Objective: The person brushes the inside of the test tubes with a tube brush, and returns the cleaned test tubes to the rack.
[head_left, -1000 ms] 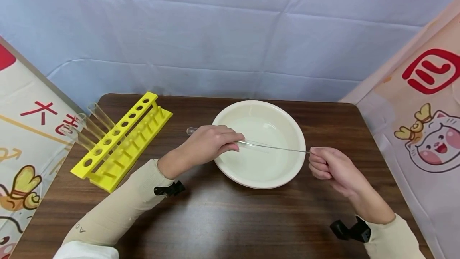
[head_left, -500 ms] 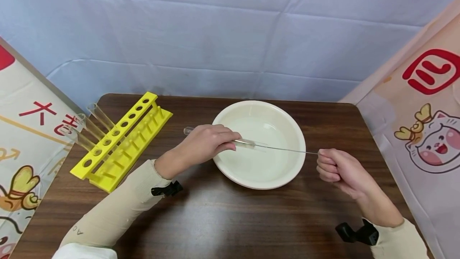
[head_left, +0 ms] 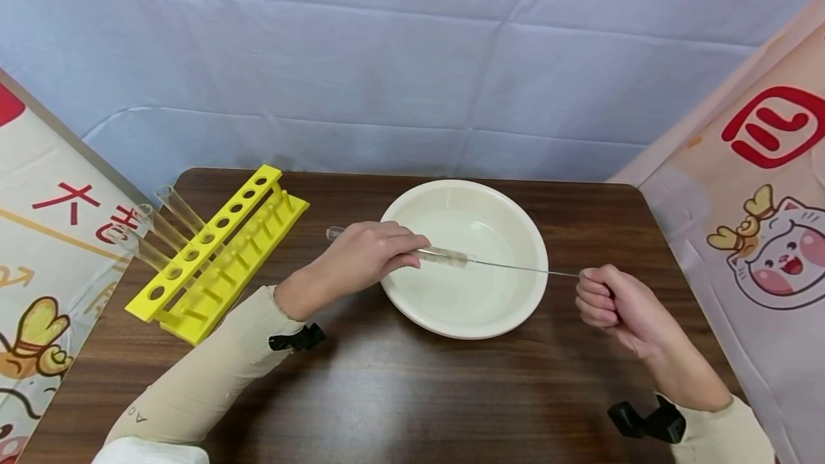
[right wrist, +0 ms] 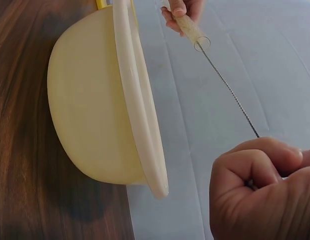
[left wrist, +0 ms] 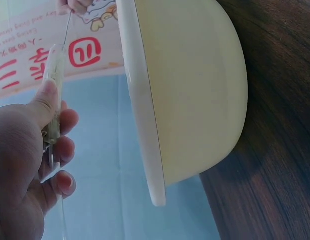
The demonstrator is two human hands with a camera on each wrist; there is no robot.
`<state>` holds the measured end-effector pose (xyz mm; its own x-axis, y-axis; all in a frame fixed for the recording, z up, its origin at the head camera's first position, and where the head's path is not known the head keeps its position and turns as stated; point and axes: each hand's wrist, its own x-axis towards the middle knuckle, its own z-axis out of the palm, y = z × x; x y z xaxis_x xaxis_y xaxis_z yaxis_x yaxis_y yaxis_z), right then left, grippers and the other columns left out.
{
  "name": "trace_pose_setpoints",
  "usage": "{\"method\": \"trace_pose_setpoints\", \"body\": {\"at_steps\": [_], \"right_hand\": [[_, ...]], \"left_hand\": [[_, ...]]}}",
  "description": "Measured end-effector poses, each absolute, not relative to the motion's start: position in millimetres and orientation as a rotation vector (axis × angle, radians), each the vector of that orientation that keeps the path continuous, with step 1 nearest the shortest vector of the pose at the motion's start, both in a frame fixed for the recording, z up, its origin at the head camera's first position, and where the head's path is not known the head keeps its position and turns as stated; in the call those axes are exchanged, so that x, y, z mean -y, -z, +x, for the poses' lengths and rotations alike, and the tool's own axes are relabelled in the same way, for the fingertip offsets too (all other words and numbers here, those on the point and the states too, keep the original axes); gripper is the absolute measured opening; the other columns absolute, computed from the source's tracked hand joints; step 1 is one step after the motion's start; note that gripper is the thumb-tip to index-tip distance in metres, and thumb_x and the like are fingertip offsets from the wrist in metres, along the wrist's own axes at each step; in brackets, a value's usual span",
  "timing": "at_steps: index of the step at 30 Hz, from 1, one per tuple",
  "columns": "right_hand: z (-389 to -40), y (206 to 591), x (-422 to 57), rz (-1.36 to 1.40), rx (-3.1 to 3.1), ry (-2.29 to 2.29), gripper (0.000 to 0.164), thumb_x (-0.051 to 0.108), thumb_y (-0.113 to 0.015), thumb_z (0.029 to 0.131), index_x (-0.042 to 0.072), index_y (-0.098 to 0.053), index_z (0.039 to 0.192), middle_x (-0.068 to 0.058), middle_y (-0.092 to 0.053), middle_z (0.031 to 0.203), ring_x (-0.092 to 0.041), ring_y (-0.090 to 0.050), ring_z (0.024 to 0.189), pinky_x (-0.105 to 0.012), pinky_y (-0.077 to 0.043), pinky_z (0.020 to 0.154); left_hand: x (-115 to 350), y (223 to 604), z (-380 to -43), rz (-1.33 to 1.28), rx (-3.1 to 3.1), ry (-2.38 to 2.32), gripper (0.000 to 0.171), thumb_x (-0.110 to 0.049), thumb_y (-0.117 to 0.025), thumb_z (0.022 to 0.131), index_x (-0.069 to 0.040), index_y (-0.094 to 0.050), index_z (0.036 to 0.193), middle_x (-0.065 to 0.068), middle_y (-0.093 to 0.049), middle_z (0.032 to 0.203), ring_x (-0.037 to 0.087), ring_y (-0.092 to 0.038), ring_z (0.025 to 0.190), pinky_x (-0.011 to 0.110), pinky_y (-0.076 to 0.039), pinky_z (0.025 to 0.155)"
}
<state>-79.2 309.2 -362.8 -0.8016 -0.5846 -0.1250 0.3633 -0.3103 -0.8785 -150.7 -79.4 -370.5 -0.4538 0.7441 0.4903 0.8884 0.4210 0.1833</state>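
Observation:
My left hand grips a clear glass test tube, which lies nearly level over the white basin. The tube's rounded end sticks out to the left past the hand, and its mouth points right. My right hand is curled around the twisted wire handle of a test tube brush. Pale bristles show inside the tube close to its mouth, in the right wrist view too. From there the wire runs taut across the basin's right rim to the right hand. The left fingers and thumb hide the tube's middle.
A yellow test tube rack stands on the left of the brown table. Three glass test tubes lean in its holes. A pale cloth backdrop rises behind the table, with printed panels at both sides.
My right hand has moved right, drawing the brush's bristles along the tube toward its mouth. The left hand and tube have shifted slightly left. The basin and rack stay put.

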Motion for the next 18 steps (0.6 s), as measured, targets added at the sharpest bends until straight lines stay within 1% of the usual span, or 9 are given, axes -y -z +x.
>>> {"method": "trace_pose_setpoints", "body": {"at_steps": [13, 18], "right_hand": [[-80, 371, -322, -0.455, -1.137, 2.192, 0.037, 0.000, -0.003, 0.103, 0.004, -0.021, 0.072, -0.005, -0.015, 0.063, -0.018, -0.009, 0.047, -0.029, -0.005, 0.045], [-78, 372, -323, -0.550, -1.254, 2.229, 0.039, -0.004, -0.003, 0.102, 0.004, -0.025, 0.072, -0.007, -0.018, 0.063, -0.019, -0.011, 0.046, -0.030, -0.007, 0.044]], "left_hand": [[84, 373, -153, -1.379, 2.369, 0.618, 0.027, -0.024, -0.076, 0.092, -0.013, -0.075, 0.117, -0.002, -0.076, 0.107, 0.012, -0.071, 0.097, 0.031, -0.058, 0.082], [86, 371, -154, -1.363, 2.380, 0.632, 0.027, -0.023, -0.077, 0.092, -0.013, -0.075, 0.117, -0.003, -0.076, 0.107, 0.012, -0.071, 0.095, 0.031, -0.058, 0.079]]}}
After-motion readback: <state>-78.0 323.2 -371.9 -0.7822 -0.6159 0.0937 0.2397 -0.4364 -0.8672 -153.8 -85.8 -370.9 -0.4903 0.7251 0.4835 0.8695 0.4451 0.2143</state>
